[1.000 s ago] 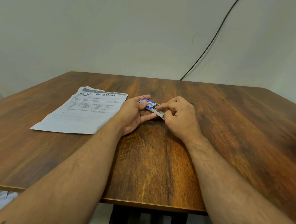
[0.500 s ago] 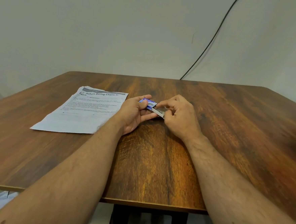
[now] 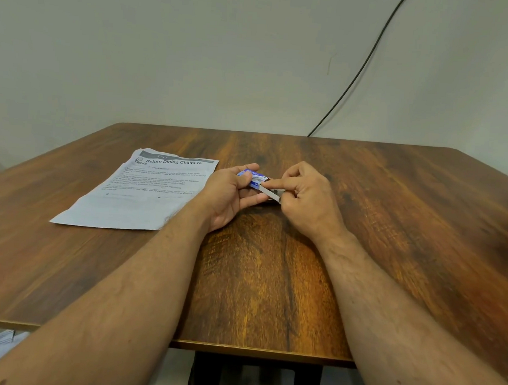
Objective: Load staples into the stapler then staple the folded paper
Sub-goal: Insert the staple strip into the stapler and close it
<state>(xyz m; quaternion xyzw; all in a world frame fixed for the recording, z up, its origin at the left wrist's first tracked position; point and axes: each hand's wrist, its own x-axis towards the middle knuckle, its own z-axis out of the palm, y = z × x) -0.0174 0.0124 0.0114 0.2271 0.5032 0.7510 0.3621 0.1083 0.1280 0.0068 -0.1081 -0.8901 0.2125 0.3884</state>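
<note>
Wooden table (image 3: 394, 232) against a plain wall, black cable (image 3: 360, 70) running down behind it. Left hand (image 3: 228, 193) grips a small blue staple box (image 3: 255, 176), thumb on top, fingers curled beneath. Right hand (image 3: 309, 196) just beside it, thumb and curled fingers pinching a thin silver staple strip (image 3: 269, 192) that juts from the box's open end toward the right palm. Folded paper (image 3: 144, 193), printed side up, lies flat left of both hands, touching neither. Stapler cannot be made out.
</note>
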